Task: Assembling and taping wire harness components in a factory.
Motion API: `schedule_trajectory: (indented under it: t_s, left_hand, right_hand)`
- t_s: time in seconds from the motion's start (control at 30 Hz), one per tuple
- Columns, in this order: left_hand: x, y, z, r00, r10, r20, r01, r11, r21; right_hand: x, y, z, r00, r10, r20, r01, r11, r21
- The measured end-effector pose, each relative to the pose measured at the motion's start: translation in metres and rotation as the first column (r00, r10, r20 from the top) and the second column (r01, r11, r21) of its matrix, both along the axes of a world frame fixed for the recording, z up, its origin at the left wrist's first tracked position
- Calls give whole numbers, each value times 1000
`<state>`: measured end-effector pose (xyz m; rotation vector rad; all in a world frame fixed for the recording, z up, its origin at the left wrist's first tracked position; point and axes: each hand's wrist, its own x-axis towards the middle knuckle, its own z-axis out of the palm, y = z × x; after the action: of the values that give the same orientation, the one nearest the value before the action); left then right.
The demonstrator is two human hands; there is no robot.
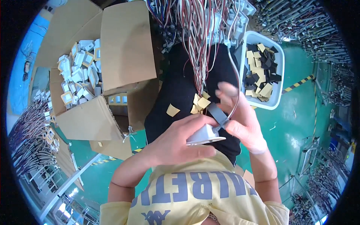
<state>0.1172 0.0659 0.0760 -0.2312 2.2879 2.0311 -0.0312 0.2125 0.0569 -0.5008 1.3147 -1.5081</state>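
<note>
Above the wearer's lap, in the head view, a white housing (pixel 204 134) with a flat flange sits in the left hand (pixel 178 137), which is clamped on it, fingers over the top and thumb below along the flange. The right hand (pixel 243 120) is just beside it, on the housing's right, with its fingers spread upward and its thumb against or close to the end of a dark strip (pixel 216 113); I cannot tell whether it grips the strip. That strip stands between the two hands, at the housing's upper right. A grey cable (pixel 238 80) comes down past the right hand's fingers to the strip's lower end. Small yellow pads (pixel 197 103) lie on the dark trousers (pixel 170 82), just beyond the left hand. A white tub (pixel 276 102) of yellow and black pieces stands beyond the right hand.
</note>
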Motion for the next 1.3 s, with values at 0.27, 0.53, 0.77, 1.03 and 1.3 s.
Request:
schedule_trajectory:
  t_s: [0.27, 0.53, 0.77, 1.03, 1.3]
  left_hand:
    - [-3, 4, -16, 956, 42, 292, -188, 849, 494]
    - [-20, -5, -24, 902, 14, 432, -310, 717, 624]
    - [-21, -1, -26, 941, -11, 339, -173, 843, 509]
    - [-26, 18, -34, 897, 352, -266, -430, 832, -350]
    - [-31, 15, -53, 822, 516, -240, -569, 729, -380]
  right_hand:
    - [-1, -4, -16, 952, 138, -274, -155, 987, -43]
    - [0, -3, 0, 843, 158, -514, -87, 983, 159]
    - [-8, -5, 1, 668, 160, -726, -138, 986, 90]
    - [11, -6, 25, 740, 171, -651, 56, 948, 313]
    - [-5, 50, 15, 111, 242, -964, -296, 934, 201]
